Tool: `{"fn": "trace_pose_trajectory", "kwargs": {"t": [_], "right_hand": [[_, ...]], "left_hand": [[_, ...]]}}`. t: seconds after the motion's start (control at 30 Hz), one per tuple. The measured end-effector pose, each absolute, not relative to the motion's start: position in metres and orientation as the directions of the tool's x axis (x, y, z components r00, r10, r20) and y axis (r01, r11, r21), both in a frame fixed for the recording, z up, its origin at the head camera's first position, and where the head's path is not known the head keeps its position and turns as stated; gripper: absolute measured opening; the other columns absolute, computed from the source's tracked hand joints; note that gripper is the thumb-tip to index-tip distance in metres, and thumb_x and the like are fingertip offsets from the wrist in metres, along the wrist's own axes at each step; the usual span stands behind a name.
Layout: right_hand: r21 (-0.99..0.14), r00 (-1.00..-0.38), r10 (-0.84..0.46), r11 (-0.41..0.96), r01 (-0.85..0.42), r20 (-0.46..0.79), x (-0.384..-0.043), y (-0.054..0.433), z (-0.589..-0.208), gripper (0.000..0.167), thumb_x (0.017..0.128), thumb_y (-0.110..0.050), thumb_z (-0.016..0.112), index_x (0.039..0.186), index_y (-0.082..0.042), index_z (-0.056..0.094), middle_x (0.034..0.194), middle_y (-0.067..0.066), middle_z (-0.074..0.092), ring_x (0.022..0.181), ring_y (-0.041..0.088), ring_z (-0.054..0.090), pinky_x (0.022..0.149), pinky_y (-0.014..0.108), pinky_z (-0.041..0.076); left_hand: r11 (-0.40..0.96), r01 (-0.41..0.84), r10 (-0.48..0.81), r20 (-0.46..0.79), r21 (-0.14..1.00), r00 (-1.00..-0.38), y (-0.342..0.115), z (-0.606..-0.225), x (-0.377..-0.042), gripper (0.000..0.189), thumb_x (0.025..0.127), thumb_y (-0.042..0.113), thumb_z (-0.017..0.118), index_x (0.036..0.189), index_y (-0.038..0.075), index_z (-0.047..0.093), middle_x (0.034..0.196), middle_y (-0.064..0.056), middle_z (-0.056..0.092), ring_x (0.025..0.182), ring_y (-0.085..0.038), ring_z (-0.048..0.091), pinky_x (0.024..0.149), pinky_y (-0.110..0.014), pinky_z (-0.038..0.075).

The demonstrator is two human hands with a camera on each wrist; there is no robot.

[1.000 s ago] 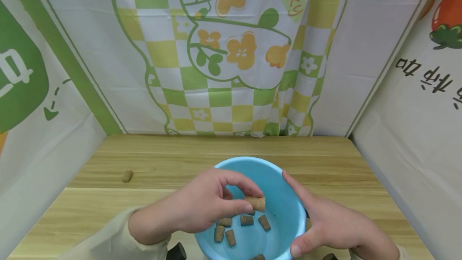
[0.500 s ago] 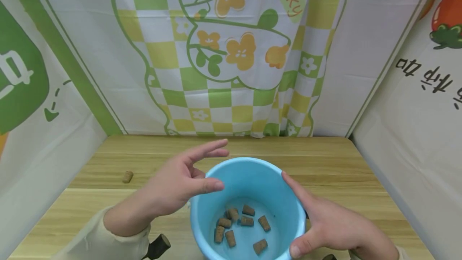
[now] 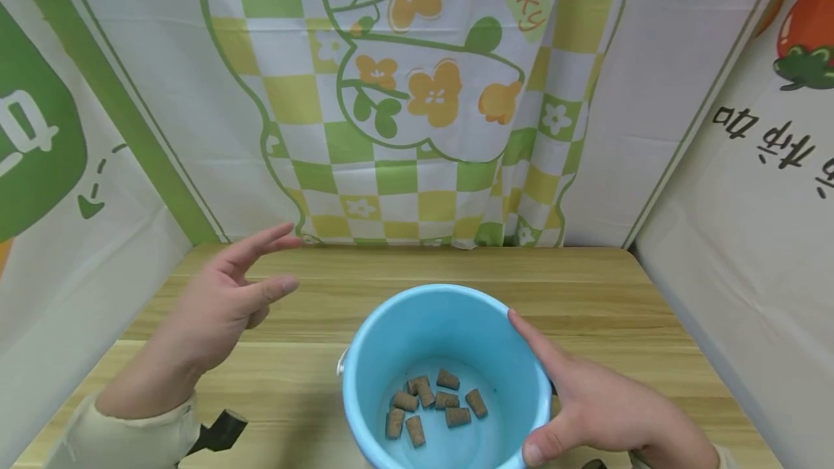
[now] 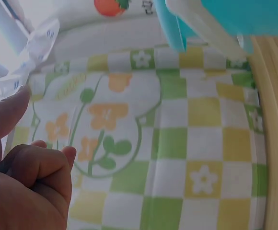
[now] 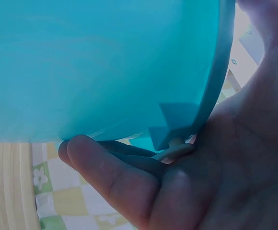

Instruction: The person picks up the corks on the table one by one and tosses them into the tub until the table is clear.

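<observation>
A light blue bucket [image 3: 365,353] stands on the table, and several wine corks [image 3: 458,417] lie scattered on its bottom. My right hand [image 3: 599,400] grips its right side, thumb and index finger at the rim. In the right wrist view the other fingers [image 5: 110,177] bend against the outer wall, near the handle joint. My left hand [image 3: 224,295] is over the left part of the table, apart from the bucket, holding nothing. Its thumb and index finger are spread; in the left wrist view the other fingers [image 4: 43,167] curl loosely. The lone cork at the left is hidden behind this hand.
The wooden table [image 3: 313,310] ends at a wall hung with a checked, flowered curtain [image 3: 397,179]. Printed cloth walls [image 3: 736,237] flank the table on both sides. A white handle joint [image 3: 342,362] sticks out at the bucket's left.
My left hand let a cork drop into the bucket, then moved left and away over the table, covering the lone cork there. My right hand has stayed at the bucket's side.
</observation>
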State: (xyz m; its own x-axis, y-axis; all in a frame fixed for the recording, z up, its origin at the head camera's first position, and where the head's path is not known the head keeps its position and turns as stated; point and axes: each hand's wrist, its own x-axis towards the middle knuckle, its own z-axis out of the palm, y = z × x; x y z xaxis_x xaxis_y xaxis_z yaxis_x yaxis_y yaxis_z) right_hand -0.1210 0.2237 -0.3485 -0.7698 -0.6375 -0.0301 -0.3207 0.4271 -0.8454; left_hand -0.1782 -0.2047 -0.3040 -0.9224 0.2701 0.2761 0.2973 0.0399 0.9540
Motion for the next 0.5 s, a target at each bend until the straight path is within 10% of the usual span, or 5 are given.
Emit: {"fn": "trace_pose_trajectory", "kwargs": {"t": [0.5], "right_hand": [[-0.856,-0.761,-0.648,0.415,-0.308,-0.040,-0.122,0.224,-0.349,0.129,0.076,-0.029,0.090,0.159,-0.036,-0.009,0.152,0.015,0.035,0.117,0.026,0.055,0.093,0.028,0.044]], "left_hand": [[-0.183,0.145,0.095,0.165,0.972,-0.982,-0.315,-0.372,-0.195,0.057,0.102,0.000,0.056,0.153,0.023,0.043,0.135,0.007,0.043,0.050,-0.010,0.018,0.045,-0.027,0.016]]}}
